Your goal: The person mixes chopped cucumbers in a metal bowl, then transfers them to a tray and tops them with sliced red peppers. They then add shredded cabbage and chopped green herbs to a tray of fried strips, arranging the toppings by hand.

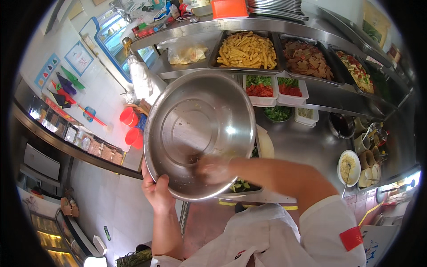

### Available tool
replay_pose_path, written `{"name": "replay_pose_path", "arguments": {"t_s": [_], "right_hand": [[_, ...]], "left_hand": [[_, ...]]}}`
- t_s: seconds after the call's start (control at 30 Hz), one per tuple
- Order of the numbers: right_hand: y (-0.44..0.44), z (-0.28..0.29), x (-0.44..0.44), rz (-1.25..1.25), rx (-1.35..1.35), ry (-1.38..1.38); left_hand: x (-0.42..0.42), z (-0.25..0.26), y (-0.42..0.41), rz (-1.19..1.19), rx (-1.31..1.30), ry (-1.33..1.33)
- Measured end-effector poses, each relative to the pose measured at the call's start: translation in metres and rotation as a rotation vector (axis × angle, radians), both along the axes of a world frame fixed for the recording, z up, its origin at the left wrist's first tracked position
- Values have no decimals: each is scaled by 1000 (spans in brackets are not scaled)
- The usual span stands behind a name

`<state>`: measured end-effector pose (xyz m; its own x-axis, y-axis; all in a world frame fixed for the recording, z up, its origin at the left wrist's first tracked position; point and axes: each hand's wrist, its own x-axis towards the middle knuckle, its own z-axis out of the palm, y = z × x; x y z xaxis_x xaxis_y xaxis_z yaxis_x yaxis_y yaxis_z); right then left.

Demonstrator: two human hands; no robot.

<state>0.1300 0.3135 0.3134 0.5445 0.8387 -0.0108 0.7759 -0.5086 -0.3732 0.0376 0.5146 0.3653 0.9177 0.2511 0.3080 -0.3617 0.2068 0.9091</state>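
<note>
A large stainless steel bowl point(190, 130) is tipped so its inside faces me; small bits of food cling to the metal. My left hand point(159, 192) grips its rim at the lower left, with the thumb over the edge. Inside the bowl, low and to the right, my right hand point(215, 168) is blurred by motion, close to the inner wall. Whether its fingers hold anything is not clear. Behind the bowl, a tray with green leaves point(241, 185) shows in part below my right forearm.
A shelf ahead bears trays of yellow strips point(247, 50), sliced meat point(307, 60) and mixed food point(355, 71). Under it stand tubs of chopped vegetables point(260, 86). To the right on the steel counter are a white bowl with a spoon point(348, 168) and several seasoning containers point(363, 143).
</note>
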Motion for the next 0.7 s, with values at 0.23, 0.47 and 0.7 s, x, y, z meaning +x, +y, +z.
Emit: {"name": "replay_pose_path", "arguments": {"t_s": [0.23,0.47,0.7], "right_hand": [[21,40,61,-254,809,-530],[-61,-77,42,-403,89,-321],[-38,22,103,-339,531,-513]], "left_hand": [[6,-6,-25,92,363,-169],[19,-3,-15,-11,276,-92],[12,15,-38,4,413,-151]]}}
